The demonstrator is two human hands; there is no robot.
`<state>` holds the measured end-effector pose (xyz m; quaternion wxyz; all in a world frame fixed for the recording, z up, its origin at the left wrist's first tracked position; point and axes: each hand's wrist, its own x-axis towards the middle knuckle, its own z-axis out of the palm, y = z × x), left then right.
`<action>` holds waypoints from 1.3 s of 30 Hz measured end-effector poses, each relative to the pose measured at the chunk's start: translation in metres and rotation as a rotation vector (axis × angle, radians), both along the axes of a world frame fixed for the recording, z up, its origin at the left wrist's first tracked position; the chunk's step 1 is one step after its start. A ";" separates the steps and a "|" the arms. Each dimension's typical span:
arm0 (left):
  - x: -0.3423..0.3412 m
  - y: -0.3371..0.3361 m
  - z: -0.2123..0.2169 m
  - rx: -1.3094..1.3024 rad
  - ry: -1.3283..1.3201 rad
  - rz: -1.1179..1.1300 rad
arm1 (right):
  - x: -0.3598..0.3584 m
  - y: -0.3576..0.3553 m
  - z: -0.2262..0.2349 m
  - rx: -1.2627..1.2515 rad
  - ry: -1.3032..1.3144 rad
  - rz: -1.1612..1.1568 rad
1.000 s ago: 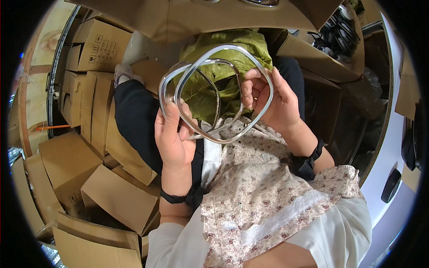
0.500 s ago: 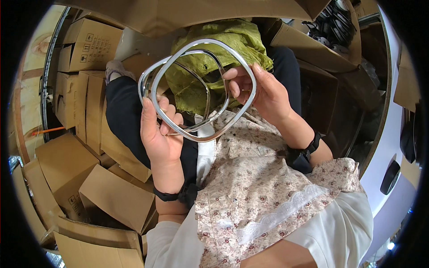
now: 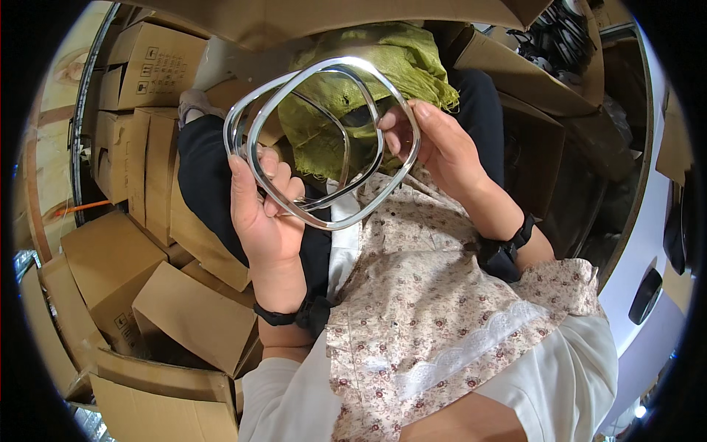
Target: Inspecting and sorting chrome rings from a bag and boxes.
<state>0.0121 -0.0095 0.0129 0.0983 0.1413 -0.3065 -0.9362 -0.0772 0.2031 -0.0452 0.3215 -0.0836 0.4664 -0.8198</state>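
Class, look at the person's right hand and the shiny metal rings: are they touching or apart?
Touching. The head view shows the right hand with its fingertips closed over the right edge of the chrome rings, while the left hand grips their lower left side.

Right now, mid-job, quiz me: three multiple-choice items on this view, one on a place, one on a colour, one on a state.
1. Where do the cardboard boxes mostly lie?
A. To the person's left
B. On the lap
C. In the right hand

2. What colour is the cloth behind the shiny metal frames?
A. Red
B. Yellow-green
C. Blue

3. How are the frames held?
A. Lying loose on the floor
B. Hanging from a hook
C. Gripped by both hands, raised over the lap

Answers:
1 A: the boxes are stacked along the left side of the view.
2 B: the fringed cloth shows yellow-green through the frames.
3 C: the left hand clasps the lower left edge and the right hand pinches the right edge.
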 end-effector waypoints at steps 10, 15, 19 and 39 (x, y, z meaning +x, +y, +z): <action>0.003 -0.006 -0.001 -0.002 0.037 -0.012 | 0.005 0.001 -0.004 -0.034 0.024 0.052; 0.002 -0.005 0.002 -0.011 0.038 -0.004 | 0.006 0.000 -0.005 -0.052 0.036 0.051; 0.002 -0.004 0.001 0.005 0.042 0.003 | 0.006 0.000 -0.006 -0.052 0.024 0.056; 0.000 0.001 -0.001 -0.032 0.032 -0.023 | 0.007 -0.003 -0.011 0.058 0.114 0.039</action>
